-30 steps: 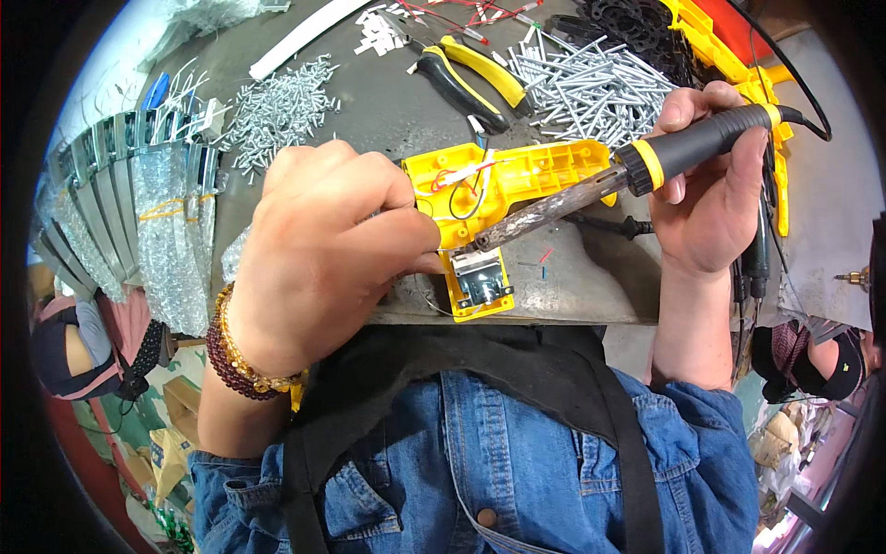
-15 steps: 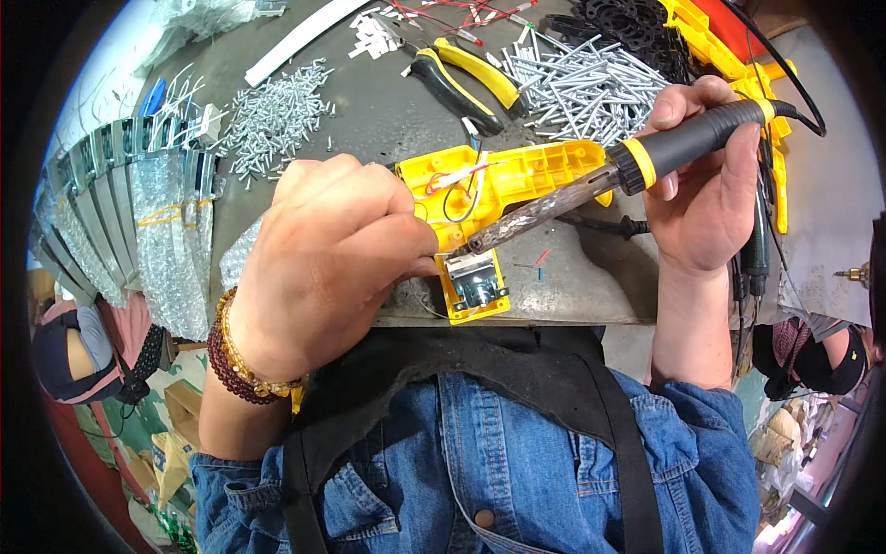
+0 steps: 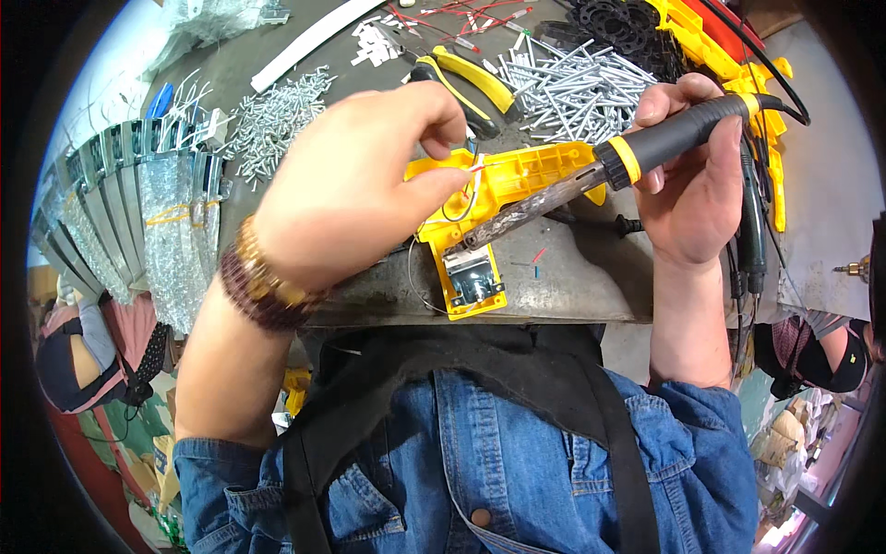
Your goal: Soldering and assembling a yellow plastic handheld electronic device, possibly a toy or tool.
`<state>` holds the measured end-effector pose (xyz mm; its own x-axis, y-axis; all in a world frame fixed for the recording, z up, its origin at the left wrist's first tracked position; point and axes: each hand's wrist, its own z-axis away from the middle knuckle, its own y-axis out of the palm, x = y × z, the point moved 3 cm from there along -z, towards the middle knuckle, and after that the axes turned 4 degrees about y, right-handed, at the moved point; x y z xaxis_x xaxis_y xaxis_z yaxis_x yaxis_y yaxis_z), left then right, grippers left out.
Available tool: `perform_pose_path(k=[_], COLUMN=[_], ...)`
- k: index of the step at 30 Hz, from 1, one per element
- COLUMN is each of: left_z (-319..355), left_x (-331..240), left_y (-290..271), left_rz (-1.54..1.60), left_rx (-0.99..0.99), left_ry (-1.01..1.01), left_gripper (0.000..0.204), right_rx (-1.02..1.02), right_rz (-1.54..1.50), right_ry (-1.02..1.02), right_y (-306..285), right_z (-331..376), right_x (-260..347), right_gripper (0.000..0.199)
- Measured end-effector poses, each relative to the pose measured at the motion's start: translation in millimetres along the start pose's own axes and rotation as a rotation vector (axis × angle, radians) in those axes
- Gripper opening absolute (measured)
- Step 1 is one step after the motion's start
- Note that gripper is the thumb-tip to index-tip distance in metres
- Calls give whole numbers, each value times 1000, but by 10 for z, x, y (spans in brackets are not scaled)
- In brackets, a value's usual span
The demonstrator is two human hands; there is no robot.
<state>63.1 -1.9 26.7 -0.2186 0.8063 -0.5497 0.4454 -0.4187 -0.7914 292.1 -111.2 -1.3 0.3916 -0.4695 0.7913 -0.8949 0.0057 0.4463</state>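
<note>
My right hand (image 3: 689,185) grips the black handle of a soldering iron (image 3: 678,138) with yellow bands. Its dark, worn metal barrel slants down to the left, with its tip over a yellow plastic housing half (image 3: 544,171). My left hand (image 3: 346,180) hangs over the housing's left part, thumb and forefinger apart, the thumb tip against thin red and white wires (image 3: 476,175); its other fingers are mostly hidden. At the housing's near end sits a small part with a dark, shiny face (image 3: 472,280). A thin loose wire (image 3: 412,277) curves beside it.
Short screws (image 3: 277,120) and long screws (image 3: 581,92) lie in heaps behind the housing, with yellow-black pliers (image 3: 471,83) between them. Fanned metal strips (image 3: 115,203) and bubble wrap (image 3: 180,240) are at left. A black cord (image 3: 775,69) runs from the iron; yellow housings (image 3: 780,175) lie right.
My left hand has moved up and away from the iron's tip to the wires, its thumb and forefinger spreading. The right hand and iron have shifted slightly left.
</note>
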Motion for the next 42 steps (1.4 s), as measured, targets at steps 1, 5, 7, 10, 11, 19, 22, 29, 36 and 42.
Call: perform_pose_path(k=[1,5,7,10,11,19,22,29,36,42], left_z=[-47,9,69,174,195,270,247,166,162,158], left_x=[35,77,90,146,184,240,222,159,206,221], left_y=[72,137,82,61,55,16,1,4,46,88], left_rz=[95,282,223,215,216,226,221,271,350,517], left_rx=[67,-63,-68,-8,-5,151,199,319,357,366], left_ry=[-91,-87,-45,-18,-19,224,216,210,138,72], left_gripper=[20,22,19,9,9,8,7,18,31,32], right_rx=[-13,-75,-61,-56,-59,-37,-56,-25,0,15], right_rz=[1,80,109,132,132,124,136,91,21,35], right_ry=[-2,36,25,36,31,28,27,23,22,23], right_y=[-8,27,-104,-97,-93,-119,-115,-118,-151,-179], right_z=[15,-2,32,37,33,26,35,22,14,14], right_x=[-5,-31,-23,-12,-13,-31,-27,-10,12,56], right_gripper=[42,47,47,47,47,47,47,47,47,47])
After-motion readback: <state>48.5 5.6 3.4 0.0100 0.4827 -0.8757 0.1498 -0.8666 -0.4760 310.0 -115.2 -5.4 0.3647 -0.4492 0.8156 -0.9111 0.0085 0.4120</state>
